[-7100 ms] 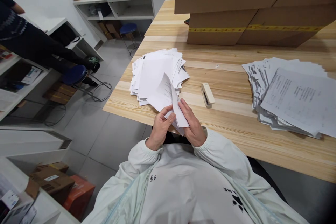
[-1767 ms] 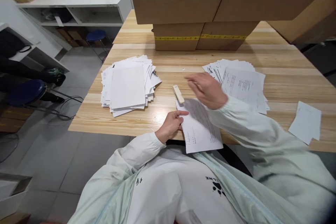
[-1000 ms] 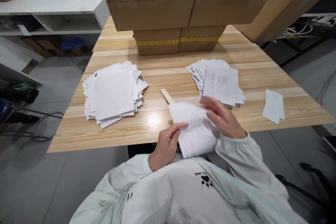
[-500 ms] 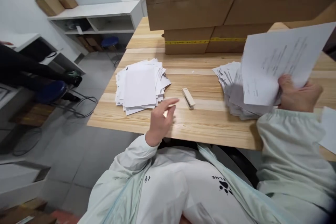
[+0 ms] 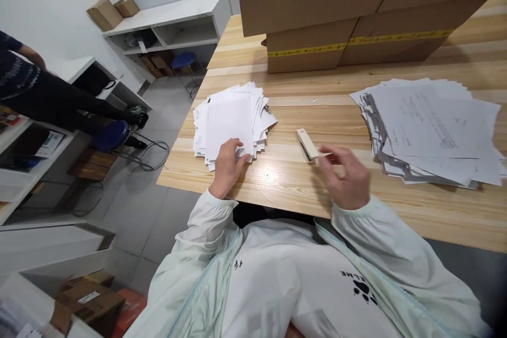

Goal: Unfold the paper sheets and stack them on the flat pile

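Note:
My left hand [image 5: 227, 161] rests with its fingertips on the near edge of the left pile of blank-side-up sheets [image 5: 232, 119]. My right hand [image 5: 344, 174] hovers empty above the wooden table [image 5: 285, 179], fingers loosely spread, just right of a cream stapler [image 5: 306, 144]. A second, printed pile of papers [image 5: 428, 129] lies to the right, with the stapled sheets on top.
Stacked cardboard boxes [image 5: 340, 5] stand at the back of the table. Another person [image 5: 35, 90] sits at the left beside a blue stool [image 5: 112, 134]. White shelving [image 5: 174, 24] lines the far wall. Cartons [image 5: 91, 296] lie on the floor at bottom left.
My right hand laid the printed sheets on the right pile and came back empty toward the stapler. My left hand moved from mid-air onto the left pile.

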Tool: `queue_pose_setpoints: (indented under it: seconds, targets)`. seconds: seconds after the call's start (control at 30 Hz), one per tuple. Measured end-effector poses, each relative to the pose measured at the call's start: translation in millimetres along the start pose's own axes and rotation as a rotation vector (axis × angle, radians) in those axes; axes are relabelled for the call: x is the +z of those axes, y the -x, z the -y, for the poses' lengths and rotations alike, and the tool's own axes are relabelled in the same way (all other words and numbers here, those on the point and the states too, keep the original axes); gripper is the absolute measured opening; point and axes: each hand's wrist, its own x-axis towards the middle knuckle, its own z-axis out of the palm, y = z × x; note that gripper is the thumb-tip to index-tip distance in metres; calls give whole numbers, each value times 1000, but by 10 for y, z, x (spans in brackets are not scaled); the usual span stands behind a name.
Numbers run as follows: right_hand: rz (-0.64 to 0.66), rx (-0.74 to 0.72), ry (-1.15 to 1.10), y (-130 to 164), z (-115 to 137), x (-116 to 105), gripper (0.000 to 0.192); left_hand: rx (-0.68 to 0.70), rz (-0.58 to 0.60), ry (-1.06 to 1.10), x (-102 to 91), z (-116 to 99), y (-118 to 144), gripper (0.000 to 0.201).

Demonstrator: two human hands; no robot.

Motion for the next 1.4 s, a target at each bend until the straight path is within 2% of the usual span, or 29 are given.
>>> queue_pose_setpoints:
  seconds: [0.07, 0.1, 0.17, 0.23, 0.3, 0.37, 0.43, 0.5, 0.6, 0.67, 0.73, 0.8, 0.83, 0.87, 0.93, 1.03, 1.1, 1.17, 1.3, 1.4]
  targets:
    - [175, -17, -173, -30, 164, 255, 21, -34, -19, 2, -16, 23, -24, 9]
    - [247, -15, -243, -60, 211, 365, 21, -44, -25, -8, -21, 29, -32, 9]
    - [358, 14, -342, -137, 257, 557, 21, -37, -21, -49, -18, 25, -36, 13]
    - [437, 92, -410, -212, 270, 715, 23, 4, 5, -105, 6, 10, -31, 28]
    - [472, 202, -471, -261, 272, 835, 25, 41, 19, -154, 39, 3, -32, 33]
    - [472, 292, -528, -267, 273, 914, 28, 56, 11, -177, 66, 8, -49, 23]
    - [459, 363, -579, -238, 276, 956, 31, 43, -23, -167, 70, 5, -71, 15]
    - [454, 446, -645, -198, 277, 975, 36, 13, -87, -133, 42, -49, -69, 19]
    - [470, 563, -777, -165, 258, 990, 46, -11, -177, -11, -52, -273, 43, 21]
    - [490, 584, -841, -171, 227, 996, 49, -1, -137, 141, -116, -466, 181, 20]
    - [488, 559, -853, -185, 194, 990, 50, -27, -2, 347, -144, -611, 320, 19]
    - [494, 516, -836, -191, 180, 968, 51, -128, 144, 593, -116, -654, 412, 20]
    - [523, 499, -828, -186, 183, 951, 54, -199, 182, 713, -82, -637, 433, 22]
    - [569, 478, -818, -175, 194, 932, 56, -270, 185, 815, -39, -603, 440, 25]
    - [676, 393, -775, -138, 229, 896, 60, -370, 110, 929, 51, -518, 421, 36]
    - [764, 114, -625, -56, 269, 872, 58, -392, 8, 924, 132, -453, 362, 54]
    - [774, -73, -527, -3, 269, 878, 61, -391, 11, 898, 142, -473, 333, 59]
    - [774, -180, -464, 35, 253, 893, 68, -400, 17, 884, 143, -512, 323, 58]
    - [744, -211, -419, 62, 234, 909, 70, -431, 0, 880, 154, -551, 351, 49]
    - [650, -106, -440, 34, 230, 894, 50, -411, 47, 880, 78, -528, 359, 42]
